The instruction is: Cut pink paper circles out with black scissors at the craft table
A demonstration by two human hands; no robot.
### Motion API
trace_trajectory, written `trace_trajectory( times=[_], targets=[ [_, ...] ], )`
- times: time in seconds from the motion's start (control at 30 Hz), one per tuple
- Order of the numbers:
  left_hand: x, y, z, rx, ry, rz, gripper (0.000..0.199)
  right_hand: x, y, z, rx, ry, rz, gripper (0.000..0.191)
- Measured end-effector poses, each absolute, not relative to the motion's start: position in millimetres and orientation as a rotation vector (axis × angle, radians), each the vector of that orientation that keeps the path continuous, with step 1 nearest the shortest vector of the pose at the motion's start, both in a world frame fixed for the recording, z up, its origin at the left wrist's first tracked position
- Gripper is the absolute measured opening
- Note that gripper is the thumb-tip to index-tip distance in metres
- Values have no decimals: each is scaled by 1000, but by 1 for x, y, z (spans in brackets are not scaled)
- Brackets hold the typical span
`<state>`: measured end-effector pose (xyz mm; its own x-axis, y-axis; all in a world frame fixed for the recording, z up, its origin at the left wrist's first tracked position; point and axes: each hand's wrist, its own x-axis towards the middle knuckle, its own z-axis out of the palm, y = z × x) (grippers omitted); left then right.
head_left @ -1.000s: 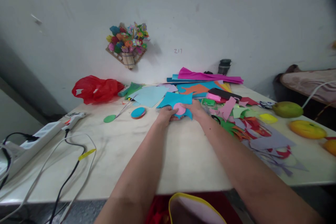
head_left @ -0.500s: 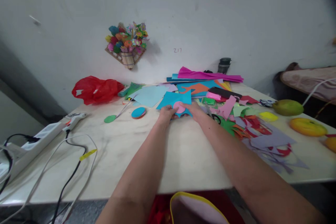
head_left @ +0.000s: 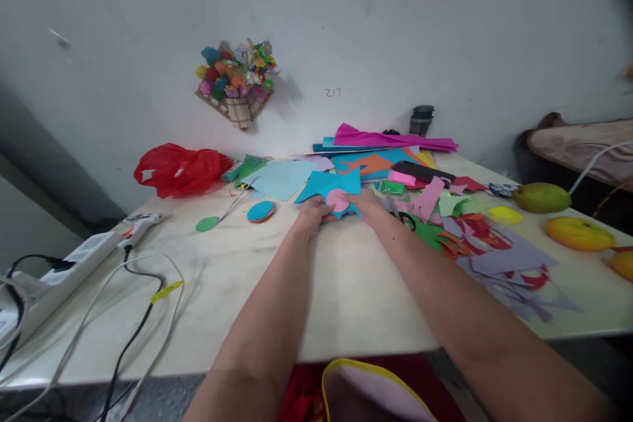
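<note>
Both of my hands hold a piece of blue paper (head_left: 341, 180) with curved cutouts along its edges, just above or on the table. A pink paper circle (head_left: 337, 200) lies against the front of the blue sheet. My left hand (head_left: 315, 213) is closed at the left of the circle, its thumb on the lower edge. From the right, my right hand (head_left: 364, 204) is closed too, fingertips pressing the circle and paper. To the left sits a stack of blue and orange paper circles (head_left: 260, 211). Farther left lies a green paper circle (head_left: 207, 223).
Scissors (head_left: 406, 220) lie right of my hands, beside a heap of coloured paper scraps (head_left: 499, 247). Mangoes (head_left: 579, 235) line the right edge. Behind are a black phone (head_left: 422, 172) and paper sheets. A red plastic bag (head_left: 180, 170), power strip (head_left: 82, 257) and cables occupy the left.
The camera view has shifted slightly. My hands keep the same hold on the blue paper and pink circle, with barely any movement.
</note>
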<state>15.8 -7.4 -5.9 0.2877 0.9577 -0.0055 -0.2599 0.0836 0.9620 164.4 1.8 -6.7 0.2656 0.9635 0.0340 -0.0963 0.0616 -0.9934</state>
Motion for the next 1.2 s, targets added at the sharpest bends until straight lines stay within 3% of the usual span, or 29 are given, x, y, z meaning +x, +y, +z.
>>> trace_trajectory(
  times=[0.23,1.2],
  targets=[
    [12,-8,-6,1094,759,1013,34,164,-2,-2,-1316,-998,993,34],
    [9,-4,-8,1078,734,988,24,162,-6,3,-1381,-1028,976,27]
  ],
)
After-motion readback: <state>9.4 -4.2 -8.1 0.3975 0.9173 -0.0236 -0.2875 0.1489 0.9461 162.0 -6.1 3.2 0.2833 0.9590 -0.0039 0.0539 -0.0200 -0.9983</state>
